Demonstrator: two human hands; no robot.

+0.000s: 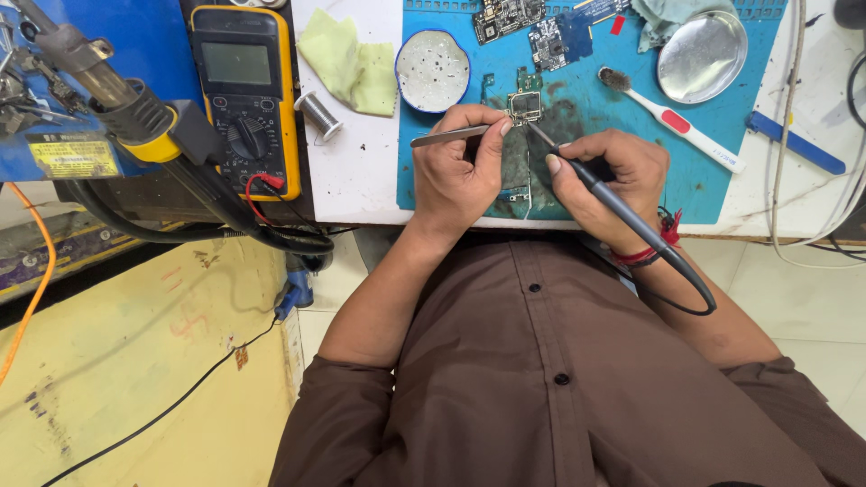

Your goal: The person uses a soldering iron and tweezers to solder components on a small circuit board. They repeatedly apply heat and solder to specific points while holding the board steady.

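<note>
small green circuit board [525, 106] | metal-shielded chip | on blue mat [713, 180]

head cam | looks steeply down | close above blue mat [722, 171]

A white work surface [361, 180] runs across the top of the view, its front edge dark. Below it on the right lies a pale tiled floor [794, 298] with faint grout lines. On the left sits a worn yellow panel [135, 361], scuffed and stained. Light is even and bright, with soft shadows
</note>
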